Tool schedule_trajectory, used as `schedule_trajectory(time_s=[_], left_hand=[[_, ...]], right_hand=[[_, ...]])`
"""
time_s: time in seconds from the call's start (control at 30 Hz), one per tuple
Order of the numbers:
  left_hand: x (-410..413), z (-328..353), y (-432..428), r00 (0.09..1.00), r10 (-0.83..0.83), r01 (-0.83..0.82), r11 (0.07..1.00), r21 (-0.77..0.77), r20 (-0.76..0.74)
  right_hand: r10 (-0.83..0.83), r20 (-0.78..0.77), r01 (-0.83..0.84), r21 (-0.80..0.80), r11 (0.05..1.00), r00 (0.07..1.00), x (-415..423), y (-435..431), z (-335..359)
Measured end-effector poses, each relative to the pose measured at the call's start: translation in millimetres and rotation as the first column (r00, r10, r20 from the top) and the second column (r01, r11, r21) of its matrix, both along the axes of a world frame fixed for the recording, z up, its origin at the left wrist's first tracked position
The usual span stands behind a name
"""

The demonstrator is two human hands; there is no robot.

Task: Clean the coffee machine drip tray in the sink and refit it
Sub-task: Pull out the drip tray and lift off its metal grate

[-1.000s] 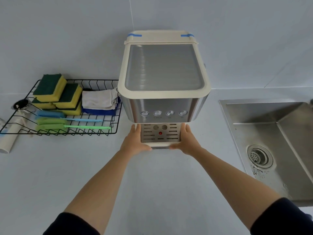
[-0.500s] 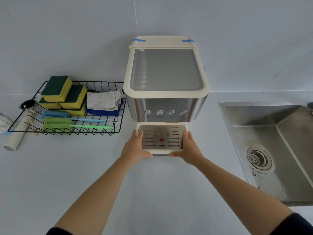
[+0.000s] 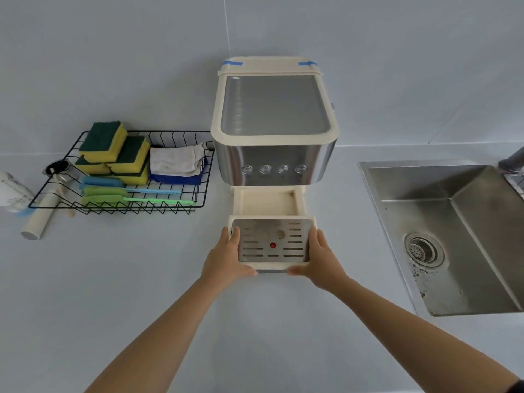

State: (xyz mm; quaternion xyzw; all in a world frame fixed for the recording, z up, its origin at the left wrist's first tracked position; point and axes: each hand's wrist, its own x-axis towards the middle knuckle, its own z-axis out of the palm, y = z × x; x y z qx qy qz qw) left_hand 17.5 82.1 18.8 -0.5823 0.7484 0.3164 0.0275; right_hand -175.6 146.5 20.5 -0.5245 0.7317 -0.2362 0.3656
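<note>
The cream and steel coffee machine (image 3: 273,131) stands against the wall at centre. Its drip tray (image 3: 272,242), cream with a slotted metal grate and a red dot, sits pulled out in front of the machine's bare cream base (image 3: 268,204). My left hand (image 3: 226,260) grips the tray's left side and front corner. My right hand (image 3: 319,258) grips its right side and front corner. The steel sink (image 3: 453,236) with its round drain lies to the right.
A black wire rack (image 3: 119,177) left of the machine holds several green-yellow sponges, folded cloths and long-handled brushes. A white cylinder (image 3: 38,222) and a small metal cup lie at the rack's left end. A tap base (image 3: 511,160) shows at the sink's far corner.
Both hands have drawn the drip tray out of the machine toward me, exposing the cream base behind it. The view has shifted back a little.
</note>
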Motion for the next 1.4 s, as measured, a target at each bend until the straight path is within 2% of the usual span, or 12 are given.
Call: schedule_trajectory(time_s=[0.2,0.53,1.03,1.4], left_hand=[[8,3,32,1.000,0.000,0.000,1.000,0.000,0.005],[32,-11,78,1.000,0.011,-0.011,1.000,0.023,-0.001],[41,-14,98,0.999,-0.047,0.047,0.998,0.032,-0.006],[44,-4,96,0.977,-0.198,0.189,0.977,0.097,0.085]], right_hand=[[-0.009,0.024,0.009,0.000,1.000,1.000,8,33,2],[0.050,-0.041,-0.050,0.009,0.999,0.998,29,77,-1],[0.077,-0.128,-0.065,0.092,0.994,0.989,39,100,-13],[0.156,-0.209,-0.123,0.162,0.979,0.965,35,100,-20]])
